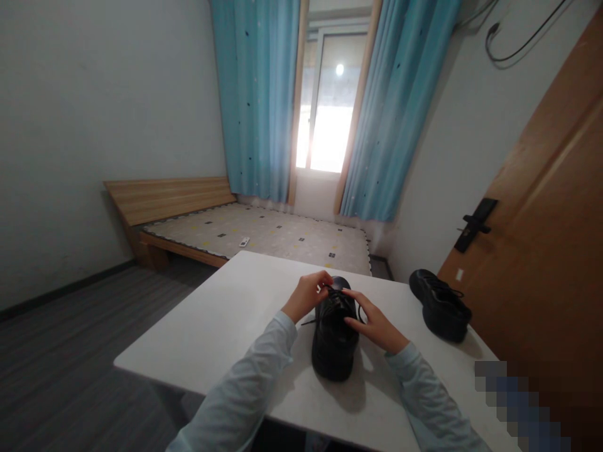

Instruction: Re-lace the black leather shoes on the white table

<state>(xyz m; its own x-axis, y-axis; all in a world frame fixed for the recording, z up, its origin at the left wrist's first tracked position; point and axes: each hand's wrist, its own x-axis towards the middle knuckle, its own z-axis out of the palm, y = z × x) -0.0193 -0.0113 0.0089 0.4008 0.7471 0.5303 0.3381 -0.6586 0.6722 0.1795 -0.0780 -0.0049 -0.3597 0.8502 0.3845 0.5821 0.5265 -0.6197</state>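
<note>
On the white table: a black shoe [333,339] is standing upright on its sole near the middle of the top, closer to the near edge than to the far edge, heel toward the person and toe toward the far edge.
Table [221,326]: it is carrying both shoes; its far edge is facing the bed, its right edge is running close to the door.
Left hand [306,295]: it is reaching in from the left side of the shoe, fingers curled and pinching the black lace [336,294] at the top of the shoe's front.
Right hand [374,325]: it is resting against the right side of the shoe, thumb and forefinger closing on the lace near the tongue; a loop of lace is hanging just beside the fingers.
Lace end: a loose end [307,322] is trailing off the left side of the shoe onto the table top.
Sleeves: both forearms are wearing pale blue sleeves [254,376] and are entering from the near edge.
Second black shoe [440,304]: it is lying near the right edge, toward the far right corner, well apart from both hands.
Surroundings: a wooden bed frame [164,201] with a patterned mattress is standing beyond the far edge; blue curtains [257,94] are framing a bright window; a wooden door [541,251] with a dark handle is standing at the right.
</note>
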